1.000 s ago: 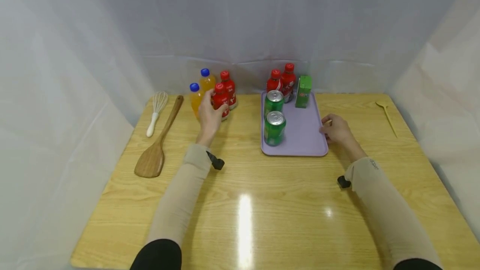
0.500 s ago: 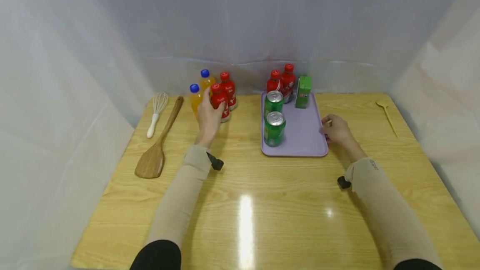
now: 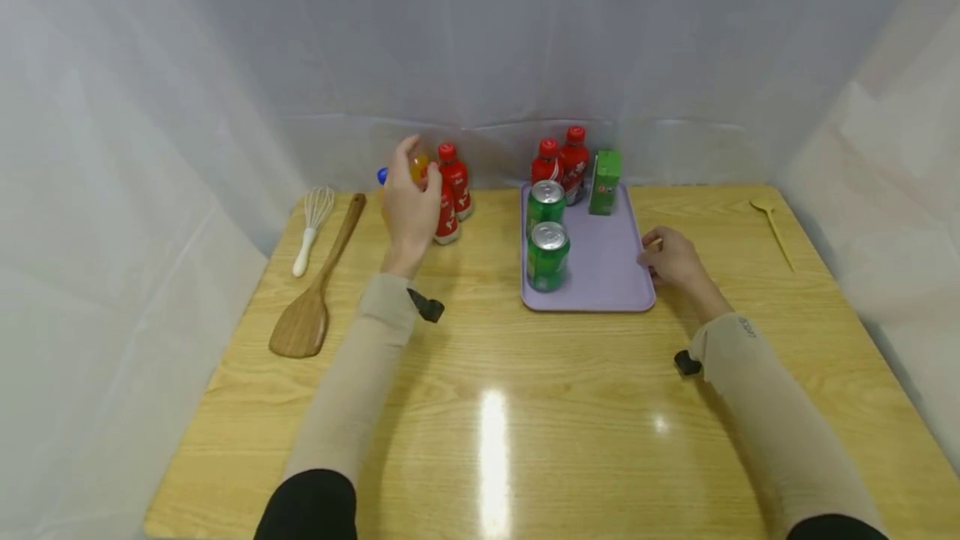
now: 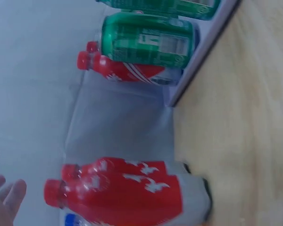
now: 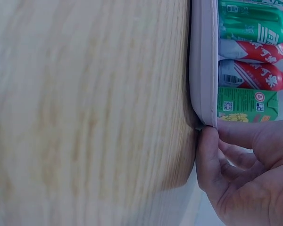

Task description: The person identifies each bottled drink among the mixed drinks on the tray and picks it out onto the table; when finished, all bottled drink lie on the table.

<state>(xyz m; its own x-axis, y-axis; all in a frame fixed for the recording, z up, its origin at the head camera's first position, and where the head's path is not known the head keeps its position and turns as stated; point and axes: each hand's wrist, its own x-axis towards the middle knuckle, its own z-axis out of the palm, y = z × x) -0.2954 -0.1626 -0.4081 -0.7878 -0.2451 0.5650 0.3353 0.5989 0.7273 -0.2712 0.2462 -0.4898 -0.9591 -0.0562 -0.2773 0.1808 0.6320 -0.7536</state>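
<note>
My left hand [image 3: 411, 211] is raised over a group of bottles at the back left, its fingers apart and holding nothing. Beside it stand two red bottles [image 3: 448, 219] with red caps, upright and close together. Orange drink bottles [image 3: 417, 165] with blue caps are mostly hidden behind this hand. In the left wrist view its fingertips are apart from the red bottle [image 4: 127, 197]. At the right, my right hand [image 3: 675, 261] pinches the rim of a purple tray [image 3: 603, 277] between thumb and fingers. The tray bears two green cans [image 3: 547, 261], two red bottles [image 3: 574, 161] and a green carton [image 3: 604, 182].
On the left of the wooden table [image 3: 585, 423] lie a whisk [image 3: 310, 232] and a wooden turner [image 3: 303, 323]. A yellow spoon [image 3: 776, 236] lies at the right. A pale curtain [image 3: 495, 40] hangs behind the bottles and tray.
My left hand, which was around the front red bottle, has let go and moved up and slightly left. That bottle stays upright. The right hand keeps its place on the tray rim.
</note>
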